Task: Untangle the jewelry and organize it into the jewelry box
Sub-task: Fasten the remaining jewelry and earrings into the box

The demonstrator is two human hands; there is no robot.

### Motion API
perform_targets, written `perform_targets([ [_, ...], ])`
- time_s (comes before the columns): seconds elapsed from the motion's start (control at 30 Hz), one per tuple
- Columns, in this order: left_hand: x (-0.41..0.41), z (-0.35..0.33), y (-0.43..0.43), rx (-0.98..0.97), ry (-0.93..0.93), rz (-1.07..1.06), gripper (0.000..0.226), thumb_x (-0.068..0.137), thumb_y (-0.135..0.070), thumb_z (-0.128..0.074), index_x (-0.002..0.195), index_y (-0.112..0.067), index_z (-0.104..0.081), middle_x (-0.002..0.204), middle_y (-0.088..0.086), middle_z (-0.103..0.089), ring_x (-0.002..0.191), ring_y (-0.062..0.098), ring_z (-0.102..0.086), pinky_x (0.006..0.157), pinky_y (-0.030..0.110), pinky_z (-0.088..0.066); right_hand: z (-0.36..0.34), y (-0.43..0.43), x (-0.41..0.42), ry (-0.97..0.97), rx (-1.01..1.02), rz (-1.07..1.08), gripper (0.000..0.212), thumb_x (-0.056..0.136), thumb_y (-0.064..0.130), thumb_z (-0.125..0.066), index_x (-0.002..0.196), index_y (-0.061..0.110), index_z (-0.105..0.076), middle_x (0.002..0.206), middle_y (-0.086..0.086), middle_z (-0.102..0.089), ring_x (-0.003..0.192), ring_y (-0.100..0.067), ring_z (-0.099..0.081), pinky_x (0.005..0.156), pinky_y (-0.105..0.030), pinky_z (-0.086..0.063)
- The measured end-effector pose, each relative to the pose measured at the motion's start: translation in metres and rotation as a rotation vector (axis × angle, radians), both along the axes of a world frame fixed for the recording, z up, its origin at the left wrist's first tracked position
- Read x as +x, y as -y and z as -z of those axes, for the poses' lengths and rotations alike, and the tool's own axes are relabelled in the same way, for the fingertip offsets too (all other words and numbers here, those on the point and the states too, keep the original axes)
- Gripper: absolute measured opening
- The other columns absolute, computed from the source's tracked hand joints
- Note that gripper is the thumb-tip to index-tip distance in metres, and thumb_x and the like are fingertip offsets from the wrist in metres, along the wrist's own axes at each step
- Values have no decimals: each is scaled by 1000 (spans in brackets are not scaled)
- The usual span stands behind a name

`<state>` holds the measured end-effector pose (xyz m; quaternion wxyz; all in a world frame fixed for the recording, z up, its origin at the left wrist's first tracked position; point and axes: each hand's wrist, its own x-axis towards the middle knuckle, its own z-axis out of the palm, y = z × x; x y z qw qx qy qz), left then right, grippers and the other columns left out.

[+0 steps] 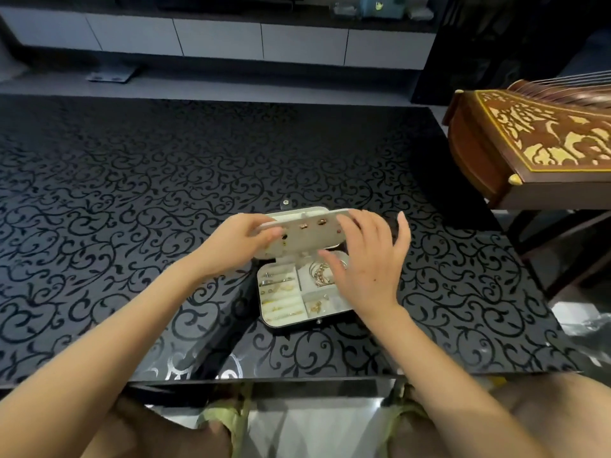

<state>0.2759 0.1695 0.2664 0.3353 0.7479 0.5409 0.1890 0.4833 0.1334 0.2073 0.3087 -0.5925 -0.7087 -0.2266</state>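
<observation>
**Both hands at the earring panel above the open box**

At the back on the left, a long white cabinet (218,38) runs along the wall. In front of it, the black bench (132,193) with a scrolling vine pattern fills most of the view.

The left hand (238,242) reaches in from the lower left. Its thumb and fingers are curled and pinch the left end of the pale earring panel (307,239). The panel is lifted over the back half of the jewelry box (291,325), with its face tilted toward the camera. A row of small gold studs (322,222) sits along the panel's upper part.

The jewelry box stands open on the bench, near the front edge and a little right of centre. In its left compartments, rings (281,285) are tucked into the cream rolls. A heap of gold bracelets (322,274) lies in the back right compartment, and a small gold piece (315,305) lies in the compartment in front of it.

The right hand (367,266) hangs over the right side of the box with its fingers spread, its fingertips at the panel's right end and its thumb pointing left under the panel's lower edge. This hand is blurred, so I cannot tell whether it grips the panel or only touches it. The two hands are apart, one at each end of the panel.

At the far right, beyond the bench, is a carved wooden stringed instrument (529,143).
</observation>
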Motion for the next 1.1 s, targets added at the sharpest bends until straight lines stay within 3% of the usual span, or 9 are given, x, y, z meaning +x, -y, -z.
perform_targets([
  [0.07,1,0,-4,-43,27,-45,21,94,-35,-51,98,-21,-66,66,-10,-58,53,-7,-52,48,9,-34,7,4,24,-24,-44,123,31,82,34,-64,106,15,-66,103,1,-65,95,-22,-58,100,-44,-29],
  [0.17,1,0,-11,-131,97,-91,22,92,-39,-52,100,-25,-67,85,-7,-66,71,1,-57,62,20,-41,27,3,55,28,-332,255,12,81,22,-70,90,16,-74,80,0,-67,77,-25,-58,79,-37,-31],
  [0.27,2,2,-16,-93,108,-140,27,92,-39,-53,105,-20,-66,99,-4,-68,91,10,-62,80,28,-48,38,1,65,66,-522,268,7,78,20,-73,85,16,-75,72,-1,-66,71,-27,-56,70,-37,-36],
  [0.5,8,5,-20,65,133,-261,24,95,-23,-51,117,-19,-58,111,-5,-59,105,16,-56,92,40,-47,29,0,90,-102,-483,386,15,88,12,-61,98,13,-72,88,-8,-69,86,-34,-58,76,-40,-37],
  [0.63,15,17,-22,129,50,-285,40,94,-16,-51,134,-17,-46,135,1,-49,126,17,-42,104,37,-37,35,3,116,-138,-582,373,26,94,13,-52,116,13,-66,106,-9,-67,99,-35,-55,84,-43,-37],
  [0.77,20,26,-24,165,25,-320,47,93,-11,-50,139,-14,-41,141,7,-42,134,18,-32,105,27,-26,38,-5,119,-89,-610,263,28,95,20,-51,120,19,-64,107,-7,-66,100,-32,-54,83,-41,-38],
  [0.9,19,30,-27,181,25,-336,46,91,-9,-49,137,-14,-43,139,8,-43,131,20,-35,99,21,-25,36,-15,113,5,-633,214,26,95,26,-53,115,19,-67,103,-6,-65,97,-29,-53,83,-38,-38],
  [1.0,17,32,-30,185,29,-328,43,90,-10,-49,132,-16,-48,132,9,-48,112,29,-53,97,33,-39,33,-17,111,94,-664,206,25,96,28,-50,111,18,-68,102,-2,-63,97,-25,-53,86,-36,-38],
  [1.1,16,30,-30,197,36,-323,41,89,-10,-51,128,-20,-51,129,7,-49,105,30,-56,90,33,-43,31,-16,111,-34,-678,200,19,94,26,-54,100,15,-68,98,-1,-64,96,-23,-54,89,-34,-37],
])
